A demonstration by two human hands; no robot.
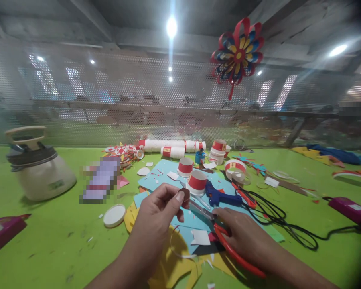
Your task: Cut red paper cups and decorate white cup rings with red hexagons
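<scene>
Between the fingertips of my left hand (164,204) is a small piece of brown paper (184,197). My right hand (239,228) grips red-handled scissors (240,257). Their metal blades point left and reach the brown piece's edge. Beneath both hands lie sheets of light blue paper (156,170) and yellow paper (171,261), strewn with scraps. Just beyond the blades, a red and white paper cup (197,181) stands upside down, with a second red and white cup (185,166) behind it. A blue glue gun (222,196) lies right of the nearer cup.
A large beige jug (42,172) stands at the left. Stacked paper cups (174,145) lie along the back. Black cable (276,216) loops across the right side, near a purple power strip (351,209). A white lid (114,215) rests left of my hands. Above hangs a paper flower pinwheel (240,54).
</scene>
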